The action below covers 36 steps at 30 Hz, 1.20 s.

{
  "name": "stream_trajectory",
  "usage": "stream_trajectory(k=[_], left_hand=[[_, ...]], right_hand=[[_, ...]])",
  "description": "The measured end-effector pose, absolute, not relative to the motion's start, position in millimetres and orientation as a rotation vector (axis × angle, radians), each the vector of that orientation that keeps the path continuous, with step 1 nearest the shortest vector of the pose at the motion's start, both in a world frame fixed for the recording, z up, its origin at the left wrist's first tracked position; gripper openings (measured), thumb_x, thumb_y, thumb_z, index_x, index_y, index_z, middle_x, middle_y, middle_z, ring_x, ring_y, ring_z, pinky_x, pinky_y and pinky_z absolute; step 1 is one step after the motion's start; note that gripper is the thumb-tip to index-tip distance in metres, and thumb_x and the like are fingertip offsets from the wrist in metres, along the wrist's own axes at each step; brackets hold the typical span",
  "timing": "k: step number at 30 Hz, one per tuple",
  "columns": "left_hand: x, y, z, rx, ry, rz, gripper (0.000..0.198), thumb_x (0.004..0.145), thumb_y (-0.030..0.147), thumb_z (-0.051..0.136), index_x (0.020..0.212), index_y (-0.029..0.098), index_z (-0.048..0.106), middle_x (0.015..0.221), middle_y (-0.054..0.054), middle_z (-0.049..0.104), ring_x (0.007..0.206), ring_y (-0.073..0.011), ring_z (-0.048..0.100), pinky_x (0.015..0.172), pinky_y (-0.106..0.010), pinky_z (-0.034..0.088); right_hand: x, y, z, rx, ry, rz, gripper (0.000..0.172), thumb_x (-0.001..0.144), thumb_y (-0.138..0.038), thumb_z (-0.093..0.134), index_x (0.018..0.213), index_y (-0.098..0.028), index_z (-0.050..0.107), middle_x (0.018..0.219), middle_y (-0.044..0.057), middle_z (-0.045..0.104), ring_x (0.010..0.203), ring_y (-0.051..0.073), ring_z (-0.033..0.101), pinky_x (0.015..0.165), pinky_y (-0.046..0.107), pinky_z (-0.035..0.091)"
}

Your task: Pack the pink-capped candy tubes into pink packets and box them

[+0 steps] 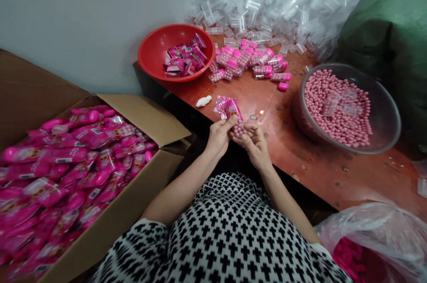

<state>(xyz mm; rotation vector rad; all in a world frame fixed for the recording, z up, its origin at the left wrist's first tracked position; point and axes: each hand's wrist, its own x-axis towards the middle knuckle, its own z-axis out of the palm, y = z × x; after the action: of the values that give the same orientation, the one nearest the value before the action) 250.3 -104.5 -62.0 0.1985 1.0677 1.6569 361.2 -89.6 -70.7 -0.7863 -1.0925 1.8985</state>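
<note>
In front of my body, at the table's near edge, both hands meet on a small clear tube of pink balls [238,129]. My left hand [218,137] is closed, its thumb pressing a printed pink wrapper [233,107] against the tube's upper part. Fingers of my right hand [255,144] pinch the tube's right, lower side. Whether the tube's end is inside the wrapper I cannot tell. Just beyond my left hand, a crumpled white wad [203,101] lies on the wooden table [280,118].
A red bowl [147,58] holds more pink wrappers. Filled tubes with pink caps [233,58] lie behind my hands, before a heap of empty clear tubes [253,2]. At right stands a basin [383,140] of pink balls. An open carton [133,212] of wrapped tubes is at left.
</note>
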Motion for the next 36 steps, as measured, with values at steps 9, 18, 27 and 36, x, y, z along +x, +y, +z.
stream_trajectory(k=[9, 18, 27, 36], left_hand=[[261.7, -118.9, -64.5, 0.149, 0.996, 1.619, 0.031, 0.053, 0.031, 0.084, 0.059, 0.008, 0.064, 0.056, -0.001, 0.059, 0.05, -0.0066, 0.052, 0.049, -0.02, 0.043], [175.0, -191.8, -33.7, 0.045, 1.284, 2.355, 0.059, 0.075, 0.069, 0.049, 0.098, 0.017, 0.065, 0.089, -0.005, 0.072, 0.078, -0.0159, 0.068, 0.069, -0.028, 0.055], [207.7, -102.9, -94.6, 1.7, 2.3, 1.163, 0.035, 0.083, 0.039, 0.058, 0.112, 0.021, 0.065, 0.127, -0.011, 0.059, 0.125, -0.0284, 0.047, 0.109, -0.048, 0.029], [211.8, -79.4, -116.1, 1.592, 2.222, 1.256, 0.018, 0.082, 0.026, 0.059, 0.095, 0.028, 0.071, 0.117, -0.006, 0.065, 0.126, -0.0281, 0.044, 0.111, -0.051, 0.018]], right_hand=[[352.2, -78.0, -76.0, -0.881, -1.043, 1.901, 0.037, 0.067, -0.036, 0.077, 0.089, -0.024, 0.049, 0.066, -0.007, 0.065, 0.052, 0.011, 0.064, 0.05, 0.023, 0.057], [348.9, -75.1, -61.7, -0.881, -1.279, 1.941, 0.029, 0.072, -0.043, 0.07, 0.078, -0.02, 0.054, 0.066, -0.002, 0.069, 0.052, 0.011, 0.065, 0.048, 0.021, 0.053], [365.0, -52.5, -70.9, -1.069, -1.363, 1.771, 0.031, 0.073, -0.047, 0.067, 0.073, -0.019, 0.054, 0.065, -0.001, 0.066, 0.048, 0.009, 0.059, 0.045, 0.02, 0.048], [352.1, -25.6, -79.1, -1.069, -1.655, 1.548, 0.027, 0.08, -0.045, 0.059, 0.077, -0.019, 0.057, 0.071, -0.001, 0.062, 0.063, 0.011, 0.06, 0.061, 0.024, 0.049]])
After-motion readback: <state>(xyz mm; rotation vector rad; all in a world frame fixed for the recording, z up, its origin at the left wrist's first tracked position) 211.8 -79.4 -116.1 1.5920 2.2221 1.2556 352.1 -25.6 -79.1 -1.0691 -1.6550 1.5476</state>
